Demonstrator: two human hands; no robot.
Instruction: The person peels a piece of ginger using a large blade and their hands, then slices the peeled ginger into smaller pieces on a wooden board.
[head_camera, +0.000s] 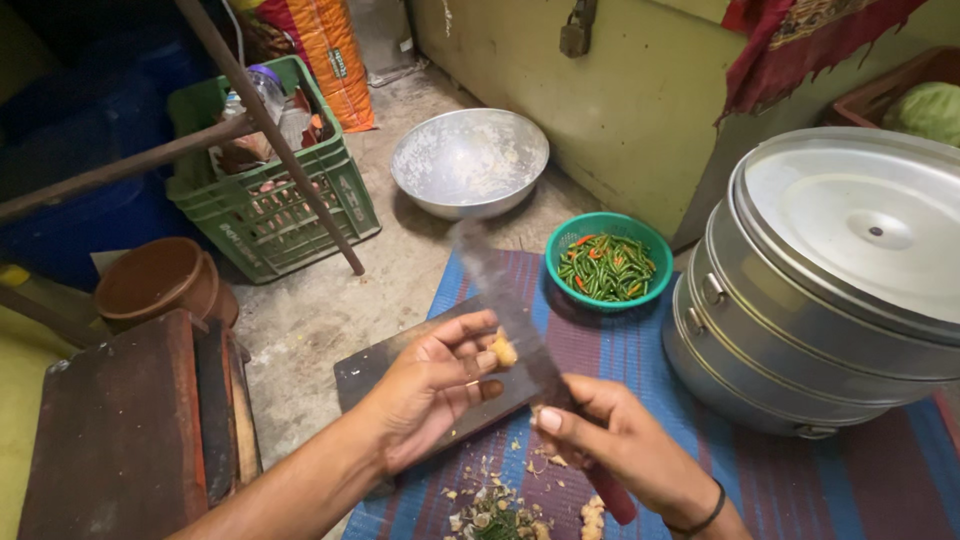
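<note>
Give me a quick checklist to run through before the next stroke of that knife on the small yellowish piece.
1. Left hand pinches the yellowish piece firmly: ok.
2. Right hand grips the knife by its handle: ok.
3. Left fingertips away from the blade: not ok, they sit right beside it.
4. Dark cutting board lies flat beneath: ok.
5. Blade sharpness: cannot tell, blurred.
6. Green bowl of chillies away from the hands: ok.
</note>
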